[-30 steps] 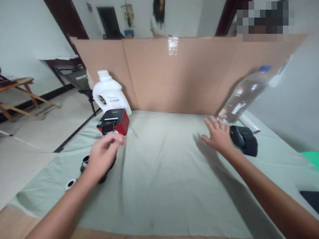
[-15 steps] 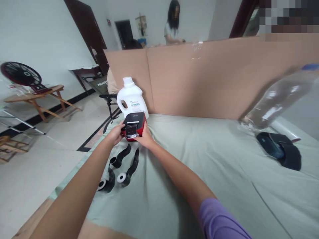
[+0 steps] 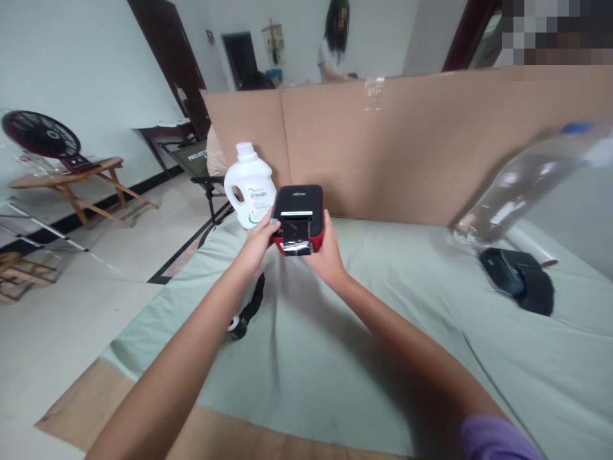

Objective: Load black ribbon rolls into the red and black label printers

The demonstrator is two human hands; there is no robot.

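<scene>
Between my two hands is a black-and-red label printer [image 3: 301,199], held above the cloth. A shiny dark strip [image 3: 297,237] hangs out of its front slot. My left hand [image 3: 259,243] grips the left side, thumb near the front edge. My right hand [image 3: 329,252] is wrapped round the right side and lower front corner; some fingers are hidden beneath. Below my left forearm lies a roll of black tape-like strip [image 3: 241,326], partly unwound, with a white core. A white jug-shaped bottle [image 3: 251,188] stands just behind my left hand.
A pale green cloth [image 3: 316,358] covers the table. A cardboard panel [image 3: 383,153] rises along the back, with a person [image 3: 334,48] beyond it. At the right lie a large clear plastic bottle [image 3: 522,185] and a dark object [image 3: 520,278]. A fan [image 3: 43,137] stands at far left.
Both hands have carried the printer rightward and up, away from the white bottle's front. My left forearm now covers the other black rolls. The view has shifted slightly.
</scene>
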